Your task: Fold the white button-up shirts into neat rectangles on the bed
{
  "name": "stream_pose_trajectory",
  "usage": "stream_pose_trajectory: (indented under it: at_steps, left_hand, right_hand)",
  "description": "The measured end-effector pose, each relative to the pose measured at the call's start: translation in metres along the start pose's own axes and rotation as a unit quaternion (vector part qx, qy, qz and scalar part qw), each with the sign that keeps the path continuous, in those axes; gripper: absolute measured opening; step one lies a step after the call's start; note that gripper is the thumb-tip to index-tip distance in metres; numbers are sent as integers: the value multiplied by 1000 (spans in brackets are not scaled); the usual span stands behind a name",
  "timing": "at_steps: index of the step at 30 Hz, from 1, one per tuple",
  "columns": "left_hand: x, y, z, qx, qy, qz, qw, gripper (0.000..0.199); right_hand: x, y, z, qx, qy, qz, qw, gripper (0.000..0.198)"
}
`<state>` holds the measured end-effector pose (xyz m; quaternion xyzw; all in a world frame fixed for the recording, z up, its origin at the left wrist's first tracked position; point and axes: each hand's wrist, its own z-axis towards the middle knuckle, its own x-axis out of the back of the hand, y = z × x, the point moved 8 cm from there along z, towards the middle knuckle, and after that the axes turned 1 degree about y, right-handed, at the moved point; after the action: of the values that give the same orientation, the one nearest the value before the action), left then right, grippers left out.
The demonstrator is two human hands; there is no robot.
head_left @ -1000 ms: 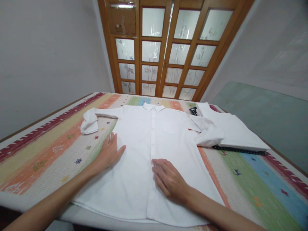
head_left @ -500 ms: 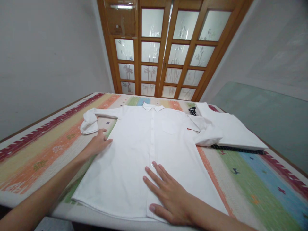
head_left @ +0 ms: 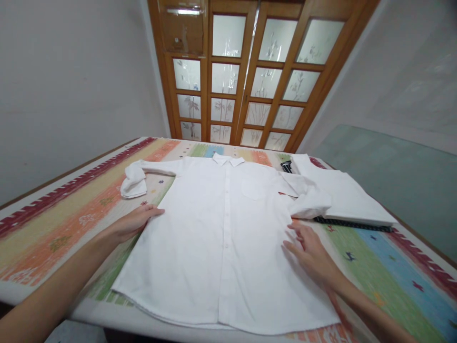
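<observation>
A white button-up shirt (head_left: 200,238) lies front up, its collar at the far end and its hem by the near table edge. My left hand (head_left: 137,221) is at the shirt's left side edge, thumb and fingers closed together on the fabric. At the opposite side edge, below the right sleeve, is my right hand (head_left: 314,255). Its thumb rests over the fabric, apart from the bent forefinger, and nothing is visibly gripped. Both sleeves are bent; the left sleeve (head_left: 134,181) is bunched at its cuff.
A folded stack of white clothing (head_left: 350,195) with dark patterned fabric beneath lies to the right, touching the right sleeve. A striped colourful cloth (head_left: 378,257) covers the table. Beyond are wooden glass-paned doors (head_left: 246,85); a pale green panel (head_left: 400,166) leans at the right wall.
My right hand has lifted off the shirt's lower front and moved right and away from me to the side edge. The fingers of my left hand have closed at the left edge.
</observation>
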<state>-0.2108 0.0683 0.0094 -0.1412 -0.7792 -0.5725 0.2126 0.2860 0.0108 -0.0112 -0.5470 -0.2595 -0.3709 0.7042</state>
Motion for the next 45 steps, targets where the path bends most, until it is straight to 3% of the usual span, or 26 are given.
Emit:
stream_pose_trajectory:
  at_steps: [5,10,16,19,25,30,33,37,42,45]
  left_hand:
    - [-18,1,-3,45,-80,-118,989,46]
    - [-21,3,-3,30,-105,-37,993,41]
    - [-9,2,10,-53,-39,150,987,38]
    - [-5,0,9,-62,-20,198,978,43]
    - [6,-24,-11,-41,-12,205,978,59]
    - [12,-40,-20,-33,14,220,975,61]
    - [14,-43,-26,-20,18,233,972,62]
    - [13,-50,-41,-1,1,232,973,69]
    - [22,-58,-52,-20,61,277,959,65]
    - [28,-48,-52,-55,96,325,939,58]
  right_hand:
    - [17,26,14,-189,16,133,973,51]
    - [8,15,11,-253,-48,203,945,50]
    - [8,11,14,-219,-89,111,965,51]
    - [10,15,13,-202,-102,56,972,55]
    - [5,33,-7,-178,-166,51,968,83]
    - [7,32,-12,-132,-159,50,977,79]
    - [11,30,-16,-146,-151,29,977,81]
    - [12,28,-32,-154,-213,10,965,93]
    - [15,27,-42,-125,-250,-13,960,80]
    - [23,24,-30,-101,-221,-77,967,65]
